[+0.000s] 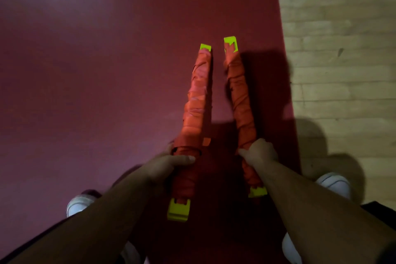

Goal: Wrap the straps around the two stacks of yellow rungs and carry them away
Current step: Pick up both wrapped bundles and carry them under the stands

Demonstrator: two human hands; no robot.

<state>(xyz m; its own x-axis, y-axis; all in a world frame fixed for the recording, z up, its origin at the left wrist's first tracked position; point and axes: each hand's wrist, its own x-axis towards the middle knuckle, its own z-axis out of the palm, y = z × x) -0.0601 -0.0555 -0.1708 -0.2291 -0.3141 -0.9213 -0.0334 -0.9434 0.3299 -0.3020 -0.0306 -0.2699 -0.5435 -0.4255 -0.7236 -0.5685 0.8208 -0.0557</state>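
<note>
Two long stacks of yellow rungs are wound in orange straps, with only their yellow ends showing. My left hand [169, 164] grips the left bundle [196, 109] near its close end, thumb across the top. My right hand [260, 152] grips the right bundle [241, 100] near its close end. Both bundles point away from me, side by side, held above a dark red mat [85, 70]. A short loose strap end [206, 141] sticks out from the left bundle.
The red mat's edge runs down the right, beside a pale wooden floor [342, 49]. White shoes show by my arms, one at the left [78, 206] and one at the right [334, 184]. My shadow falls across the mat and floor on the right.
</note>
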